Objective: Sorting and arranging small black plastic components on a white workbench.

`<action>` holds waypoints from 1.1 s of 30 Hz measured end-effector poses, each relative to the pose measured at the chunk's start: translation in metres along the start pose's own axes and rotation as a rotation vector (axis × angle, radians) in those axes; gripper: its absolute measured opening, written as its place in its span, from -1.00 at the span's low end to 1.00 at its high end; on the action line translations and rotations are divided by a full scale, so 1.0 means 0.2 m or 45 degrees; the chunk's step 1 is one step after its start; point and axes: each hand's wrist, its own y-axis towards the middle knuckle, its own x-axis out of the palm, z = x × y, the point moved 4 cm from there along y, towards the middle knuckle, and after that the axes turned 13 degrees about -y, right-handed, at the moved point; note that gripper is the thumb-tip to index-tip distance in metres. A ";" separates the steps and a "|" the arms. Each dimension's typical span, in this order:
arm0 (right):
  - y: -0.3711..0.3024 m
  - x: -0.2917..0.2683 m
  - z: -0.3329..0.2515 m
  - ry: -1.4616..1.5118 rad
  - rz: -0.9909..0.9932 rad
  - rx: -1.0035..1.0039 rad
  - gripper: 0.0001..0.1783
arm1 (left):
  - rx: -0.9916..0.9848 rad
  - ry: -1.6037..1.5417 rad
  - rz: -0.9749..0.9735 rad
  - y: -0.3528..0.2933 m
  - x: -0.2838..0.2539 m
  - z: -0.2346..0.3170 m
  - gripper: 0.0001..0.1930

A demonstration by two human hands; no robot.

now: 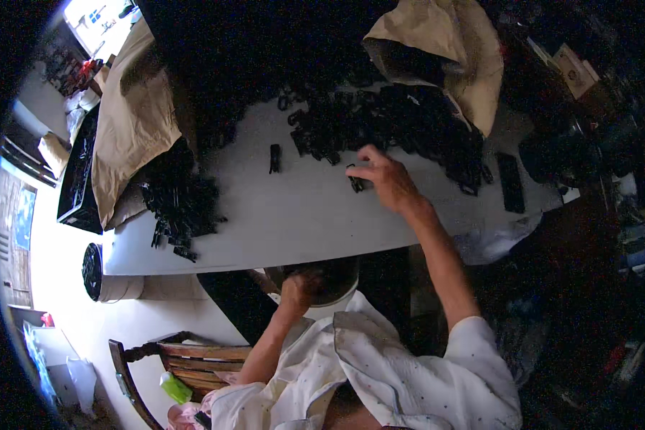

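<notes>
Across the middle of the frame, the white table (287,215) left a passage between the smaller black heap (180,197) and the right hand (390,180), with one loose black piece (274,158) in its upper part. Toward the upper right, a larger black pile (408,122) and a brown paper bag (478,64) blocked passage.

black part (357,185) | slim, tilted | white table (287,215) | near black heap (394,118)
</notes>
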 end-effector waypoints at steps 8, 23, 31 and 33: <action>0.02 0.08 0.08 0.003 -0.167 -0.011 -0.74 | 0.573 0.174 -0.089 0.17 -0.01 0.55 -0.75; -0.21 -0.03 0.03 -0.237 -0.196 0.313 -0.84 | 0.858 0.671 0.268 0.77 0.00 0.55 -0.76; -0.20 -0.06 0.38 -0.378 0.074 0.508 -0.79 | 0.734 0.403 0.348 0.70 -0.03 0.75 -0.78; -0.17 -0.10 0.44 -0.475 0.290 0.557 -0.75 | 0.773 0.518 0.361 0.70 -0.03 0.75 -0.78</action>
